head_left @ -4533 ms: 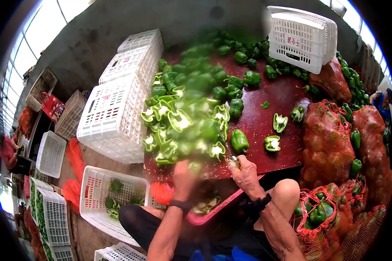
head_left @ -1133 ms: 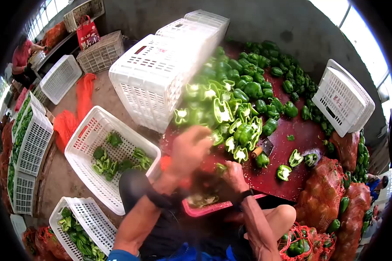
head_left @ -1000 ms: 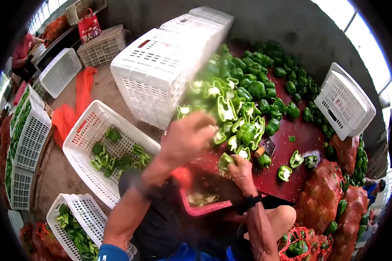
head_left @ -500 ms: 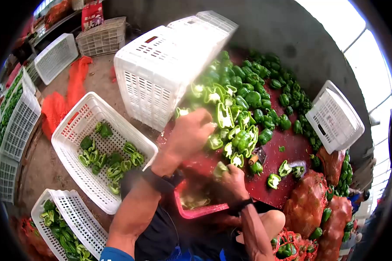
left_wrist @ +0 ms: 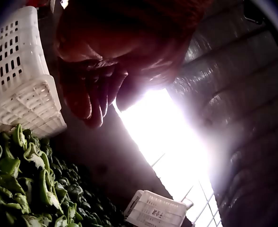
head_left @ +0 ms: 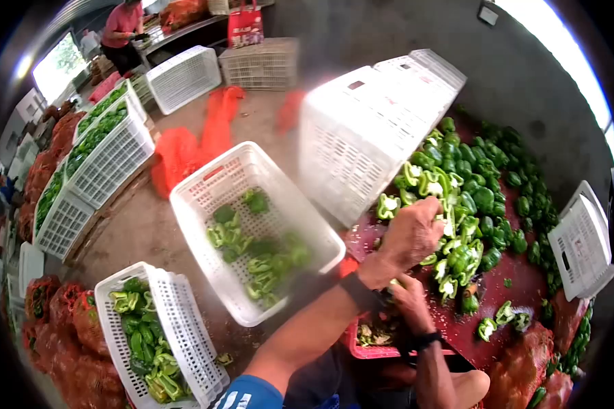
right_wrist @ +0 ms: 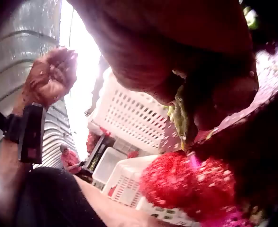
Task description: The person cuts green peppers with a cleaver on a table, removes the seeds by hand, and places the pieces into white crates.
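1. Spreading over the right of the scene, the dark red table is the largest thing we see; pale specks dot its surface.
2. At its far left edge we have a stack of white crates, the pale wall rising behind.
3. On the table we see a heap of whole green peppers stretching far and right, with cut peppers lying nearer, pale insides showing.
4. At the near right we find filled mesh sacks beside the table.
5. On the floor left of the table we have a white crate with green peppers at its bottom, some blurred; nearer and further left, a fuller crate holds more.
6. By the table's near edge we see a pink tub with pale scraps in it.
7. Our left hand appears in front of the cut peppers in the head view, but the left wrist view shows it raised apart from them, its fingers loosely bent with nothing visible between them.
8. Our right hand, nearer than the left and just beside the tub, pinches between thumb and fingers.
9. Smallest, a ragged pepper piece sticks out of that pinch; its other end is hidden from us.
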A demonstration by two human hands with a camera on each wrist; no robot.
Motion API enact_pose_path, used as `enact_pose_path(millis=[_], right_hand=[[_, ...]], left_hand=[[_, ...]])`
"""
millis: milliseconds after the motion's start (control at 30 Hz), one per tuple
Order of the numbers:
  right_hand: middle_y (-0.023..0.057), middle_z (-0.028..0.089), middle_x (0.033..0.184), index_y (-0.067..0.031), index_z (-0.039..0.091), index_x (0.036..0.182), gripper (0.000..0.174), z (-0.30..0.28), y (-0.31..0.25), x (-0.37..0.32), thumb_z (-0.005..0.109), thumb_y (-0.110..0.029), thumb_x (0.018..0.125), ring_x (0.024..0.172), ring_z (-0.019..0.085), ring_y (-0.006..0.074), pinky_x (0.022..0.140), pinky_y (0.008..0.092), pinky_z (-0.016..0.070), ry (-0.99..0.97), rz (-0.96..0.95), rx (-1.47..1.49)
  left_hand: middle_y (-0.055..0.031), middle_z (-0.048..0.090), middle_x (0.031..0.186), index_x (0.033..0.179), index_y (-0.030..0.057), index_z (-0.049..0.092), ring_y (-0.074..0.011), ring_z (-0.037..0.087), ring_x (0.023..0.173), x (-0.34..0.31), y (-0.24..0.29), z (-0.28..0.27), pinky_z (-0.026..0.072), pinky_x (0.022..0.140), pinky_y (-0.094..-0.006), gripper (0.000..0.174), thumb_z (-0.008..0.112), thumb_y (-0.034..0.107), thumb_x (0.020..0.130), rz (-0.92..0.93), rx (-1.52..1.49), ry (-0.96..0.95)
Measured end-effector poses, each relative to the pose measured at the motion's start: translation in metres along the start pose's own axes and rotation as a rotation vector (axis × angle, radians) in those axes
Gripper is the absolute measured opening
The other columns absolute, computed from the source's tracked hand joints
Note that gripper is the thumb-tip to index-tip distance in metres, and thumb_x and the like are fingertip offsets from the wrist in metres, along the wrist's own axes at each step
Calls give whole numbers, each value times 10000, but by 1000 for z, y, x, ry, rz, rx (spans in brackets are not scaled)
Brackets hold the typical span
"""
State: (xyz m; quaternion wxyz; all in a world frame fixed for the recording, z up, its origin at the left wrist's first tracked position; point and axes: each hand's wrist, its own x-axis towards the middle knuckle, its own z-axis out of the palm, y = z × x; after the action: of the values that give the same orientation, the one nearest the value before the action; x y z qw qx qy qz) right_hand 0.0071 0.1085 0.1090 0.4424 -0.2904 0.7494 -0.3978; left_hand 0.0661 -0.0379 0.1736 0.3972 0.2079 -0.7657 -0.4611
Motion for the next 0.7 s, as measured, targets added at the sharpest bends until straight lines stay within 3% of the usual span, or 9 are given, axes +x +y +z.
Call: enact_pose_path(millis=[67, 167, 233, 267, 333, 433, 500, 667, 700], right_hand=[[61, 599, 826, 18, 594, 1007, 154, 20, -1, 20, 568, -98, 911, 680, 553, 133, 534, 285, 430, -3, -242, -91], [43, 479, 1032, -34, 488, 1167, 253, 40, 104, 108, 624, -130, 976, 898, 474, 153, 758, 297, 442, -88, -471, -275], [64, 598, 759, 2, 601, 892, 68, 25, -7, 59, 562, -35, 933, 645, 550, 142, 503, 332, 425, 334, -825, -539], [103, 630, 783, -8, 588, 835, 117, 21, -37, 37, 560, -40, 944, 666, 571, 167, 560, 347, 474, 257, -357, -101], [73, 563, 751, -45, 620, 863, 70, -6, 11, 81, 682, -76, 857, 687, 546, 172, 625, 332, 484, 432, -535, 30], [160, 649, 816, -56, 644, 881, 134, -52, 34, 108, 714, -160, 833, 762, 647, 306, 706, 440, 529, 679, -390, -737], [219, 668, 869, -40, 639, 945, 326, -56, 37, 123, 745, -296, 774, 872, 655, 424, 778, 518, 525, 714, -294, -890], [225, 631, 903, -58, 616, 938, 230, -63, 52, 155, 690, -190, 764, 890, 636, 405, 724, 539, 509, 505, -298, -981], [185, 597, 798, -87, 607, 884, 171, -67, 69, 158, 667, -118, 727, 789, 601, 383, 661, 515, 480, 567, -482, -986]], left_hand=[[-227, 614, 815, 962, 2, 589, -404, 623, 729, 4, -16, 15, 502, 702, -473, 142, 612, 90, 852, 183, -137, 117], [-125, 712, 930, 1059, 6, 663, -223, 699, 817, 9, -12, -2, 576, 700, -378, 173, 599, 115, 940, -80, -159, 175], [-98, 697, 883, 1075, -11, 643, -132, 675, 705, 17, -13, -21, 566, 568, -304, 149, 596, 70, 959, -233, -346, 211], [-98, 696, 874, 1083, -13, 633, -117, 666, 667, 20, -11, -30, 541, 525, -257, 145, 599, 63, 964, -304, -484, 242], [-106, 691, 854, 1088, -13, 614, -103, 659, 627, 25, -9, -46, 504, 465, -198, 136, 590, 67, 981, -397, -685, 293], [-98, 687, 834, 1079, -18, 615, -105, 651, 605, 32, -33, -49, 496, 449, -207, 132, 590, 66, 980, -391, -664, 289], [-94, 682, 808, 1074, -8, 622, -93, 640, 588, 36, -33, -45, 483, 439, -208, 135, 608, 72, 965, -419, -614, 282], [-101, 677, 778, 1001, 1, 670, -147, 648, 621, 43, -44, -29, 503, 515, -301, 137, 647, 85, 896, -301, -395, 231], [-107, 675, 770, 997, 4, 676, -170, 651, 630, 44, -54, -28, 506, 541, -338, 151, 649, 107, 890, -254, -319, 240]])
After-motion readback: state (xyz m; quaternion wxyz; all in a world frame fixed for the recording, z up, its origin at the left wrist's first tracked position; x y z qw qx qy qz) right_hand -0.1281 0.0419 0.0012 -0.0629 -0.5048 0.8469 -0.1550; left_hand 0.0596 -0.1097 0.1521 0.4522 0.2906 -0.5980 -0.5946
